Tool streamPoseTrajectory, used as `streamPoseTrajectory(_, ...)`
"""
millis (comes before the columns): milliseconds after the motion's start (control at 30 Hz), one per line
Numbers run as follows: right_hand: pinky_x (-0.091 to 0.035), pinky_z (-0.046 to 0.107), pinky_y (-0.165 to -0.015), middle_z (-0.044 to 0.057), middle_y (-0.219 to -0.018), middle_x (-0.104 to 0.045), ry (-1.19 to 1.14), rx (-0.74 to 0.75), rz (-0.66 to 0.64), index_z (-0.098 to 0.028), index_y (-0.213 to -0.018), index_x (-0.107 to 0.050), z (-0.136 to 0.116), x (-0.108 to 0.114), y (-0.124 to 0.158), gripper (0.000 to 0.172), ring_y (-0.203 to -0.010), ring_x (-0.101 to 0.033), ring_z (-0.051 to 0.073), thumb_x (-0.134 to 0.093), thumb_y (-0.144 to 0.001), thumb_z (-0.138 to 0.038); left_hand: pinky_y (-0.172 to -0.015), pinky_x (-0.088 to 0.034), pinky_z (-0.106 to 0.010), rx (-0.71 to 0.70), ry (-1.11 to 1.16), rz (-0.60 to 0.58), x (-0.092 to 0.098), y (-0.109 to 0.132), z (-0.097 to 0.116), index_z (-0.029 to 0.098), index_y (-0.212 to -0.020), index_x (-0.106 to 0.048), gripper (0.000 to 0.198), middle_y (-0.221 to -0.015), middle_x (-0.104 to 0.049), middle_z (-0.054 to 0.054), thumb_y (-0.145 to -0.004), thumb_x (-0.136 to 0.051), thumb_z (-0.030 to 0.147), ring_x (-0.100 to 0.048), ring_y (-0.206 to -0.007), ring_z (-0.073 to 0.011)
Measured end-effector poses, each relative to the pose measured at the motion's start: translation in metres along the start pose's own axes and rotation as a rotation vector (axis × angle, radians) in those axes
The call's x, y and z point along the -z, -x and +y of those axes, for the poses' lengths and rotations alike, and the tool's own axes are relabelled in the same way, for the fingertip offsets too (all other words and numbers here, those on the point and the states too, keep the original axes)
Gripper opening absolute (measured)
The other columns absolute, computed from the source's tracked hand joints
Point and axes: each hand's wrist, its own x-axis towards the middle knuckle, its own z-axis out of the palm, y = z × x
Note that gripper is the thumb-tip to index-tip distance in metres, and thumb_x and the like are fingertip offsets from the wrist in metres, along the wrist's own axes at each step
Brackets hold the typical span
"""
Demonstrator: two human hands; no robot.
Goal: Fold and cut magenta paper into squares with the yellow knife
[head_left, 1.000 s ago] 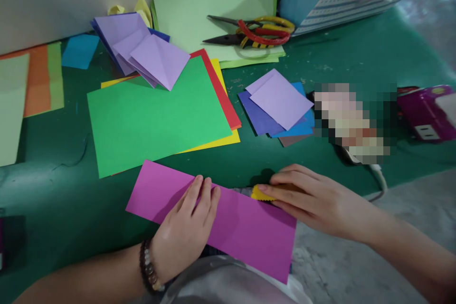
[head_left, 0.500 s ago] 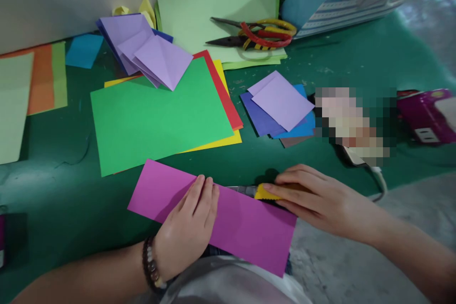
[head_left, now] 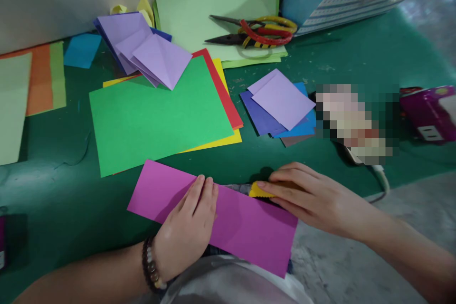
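The left hand (head_left: 187, 230) lies flat on the pink paper (head_left: 249, 230), its grip open and holding nothing (it just presses down). The pink paper sits at the near edge of the green bench (head_left: 53, 190). The right hand (head_left: 306, 197) has its grip closed on a yellow cutter (head_left: 258, 191) at the paper's far edge. Farther back lie a big green sheet (head_left: 153, 114), purple squares (head_left: 281, 99) and scissors (head_left: 256, 33).
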Motion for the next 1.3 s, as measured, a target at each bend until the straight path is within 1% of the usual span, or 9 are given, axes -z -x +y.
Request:
streamPoseTrajectory(200, -0.053, 0.032, -0.078, 0.008, -0.095, -0.062, 0.031, -0.022, -0.001, -0.018, -0.129, -0.057, 0.001, 0.001, 0.007, 0.042, -0.089, -0.056, 0.018, -0.055, -0.088, -0.01, -0.111, -0.04, -0.04, -0.05, -0.013, 0.037, -0.001, 0.0, -0.002, -0.004, -0.136, -0.048, 0.049, -0.141, -0.051, -0.021, -0.095, -0.047, 0.024, -0.045, -0.133, -0.0331)
streamPoseTrajectory(333, -0.053, 0.031, -0.077, 0.008, -0.096, -0.063, 0.024, -0.028, -0.009, -0.019, -0.127, -0.058, 0.001, 0.004, 0.006, 0.038, -0.088, -0.056, 0.018, -0.054, -0.09, -0.011, -0.11, -0.039, -0.038, 0.017, 0.058, 0.073, -0.006, 0.0, -0.004, 0.001, -0.137, -0.049, 0.046, -0.141, -0.052, -0.017, -0.098, -0.046, 0.025, -0.045, -0.134, -0.0289)
streamPoseTrajectory(433, -0.053, 0.031, -0.079, 0.007, -0.097, -0.064, 0.02, -0.031, -0.024, -0.019, -0.125, -0.059, 0.003, 0.007, 0.006, 0.036, -0.09, -0.056, 0.017, -0.053, -0.091, -0.012, -0.115, -0.029, -0.049, 0.073, 0.165, 0.114, -0.006, -0.001, -0.006, 0.007, -0.135, -0.052, 0.046, -0.142, -0.053, -0.013, -0.099, -0.045, 0.034, -0.043, -0.134, -0.0284)
streamPoseTrajectory(500, -0.053, 0.031, -0.079, 0.007, -0.097, -0.064, 0.026, -0.028, -0.02, -0.019, -0.124, -0.059, 0.006, 0.01, 0.007, 0.034, -0.092, -0.057, 0.017, -0.052, -0.091, -0.013, -0.115, -0.022, -0.056, 0.063, 0.229, 0.1, -0.003, -0.001, -0.007, 0.009, -0.136, -0.051, 0.06, -0.145, -0.049, -0.014, -0.096, -0.042, 0.053, -0.04, -0.135, -0.0308)
streamPoseTrajectory(567, -0.053, 0.03, -0.077, 0.006, -0.097, -0.064, 0.032, -0.031, -0.012, -0.021, -0.122, -0.061, 0.009, 0.013, 0.009, 0.032, -0.091, -0.057, 0.017, -0.051, -0.093, -0.015, -0.114, -0.021, -0.058, 0.022, 0.246, 0.064, 0.0, 0.0, -0.007, 0.007, -0.139, -0.047, 0.083, -0.149, -0.042, -0.017, -0.088, -0.039, 0.072, -0.034, -0.137, -0.0345)
streamPoseTrajectory(633, -0.054, 0.03, -0.075, 0.006, -0.097, -0.064, 0.04, -0.043, -0.013, -0.022, -0.12, -0.062, 0.011, 0.015, 0.011, 0.03, -0.091, -0.057, 0.017, -0.05, -0.094, -0.016, -0.113, -0.022, -0.058, -0.009, 0.221, 0.025, 0.003, 0.001, -0.006, 0.006, -0.142, -0.043, 0.096, -0.152, -0.038, -0.018, -0.08, -0.041, 0.079, -0.03, -0.139, -0.0371)
streamPoseTrajectory(867, -0.055, 0.03, -0.076, 0.006, -0.098, -0.065, 0.006, -0.041, -0.045, -0.025, -0.122, -0.062, 0.009, 0.012, 0.007, 0.032, -0.09, -0.059, 0.016, -0.048, -0.094, -0.017, -0.113, -0.022, -0.056, -0.016, 0.212, -0.056, 0.008, 0.002, -0.002, 0.007, -0.143, -0.041, 0.079, -0.146, -0.045, -0.018, -0.087, -0.052, 0.061, -0.033, -0.137, -0.0362)
streamPoseTrajectory(1067, -0.054, 0.03, -0.077, 0.007, -0.098, -0.064, -0.02, -0.009, -0.032, -0.024, -0.125, -0.061, 0.009, 0.008, -0.002, 0.034, -0.091, -0.059, 0.017, -0.049, -0.093, -0.015, -0.113, -0.021, -0.058, -0.035, 0.204, -0.083, 0.006, 0.002, -0.002, 0.007, -0.144, -0.038, 0.076, -0.148, -0.041, -0.019, -0.089, -0.047, 0.06, -0.031, -0.138, -0.0371)
streamPoseTrajectory(1300, -0.053, 0.032, -0.079, 0.008, -0.101, -0.062, -0.04, -0.021, -0.051, -0.022, -0.129, -0.057, 0.008, 0.005, 0.002, 0.039, -0.095, -0.057, 0.018, -0.05, -0.092, -0.012, -0.112, -0.021, -0.06, -0.051, 0.169, -0.066, 0.004, 0.004, 0.0, 0.006, -0.144, -0.039, 0.074, -0.149, -0.04, -0.02, -0.091, -0.045, 0.058, -0.03, -0.138, -0.0387)
